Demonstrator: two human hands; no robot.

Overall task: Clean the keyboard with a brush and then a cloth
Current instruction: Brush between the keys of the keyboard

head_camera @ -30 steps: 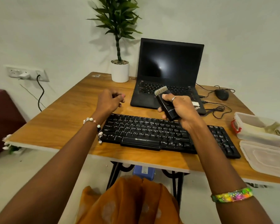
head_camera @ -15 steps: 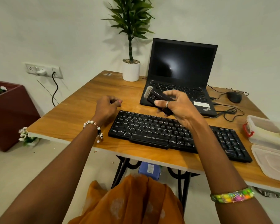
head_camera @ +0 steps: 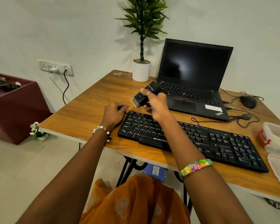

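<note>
Head view: brush (head_camera: 144,96) bristles down-left, right hand (head_camera: 157,105).

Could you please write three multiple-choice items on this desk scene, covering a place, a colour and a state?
1. Where is the potted plant?
A. at the table's far edge, left of the laptop
B. on the floor
C. on the keyboard

2. What colour is the plant's pot?
A. red
B. white
C. black

3. What is the state of the laptop screen?
A. showing a document
B. lid closed
C. dark

Answers:
1 A, the pot stands beside the laptop's left side.
2 B, the pot is plain white.
3 C, the open screen shows only a faint reflection.
</note>
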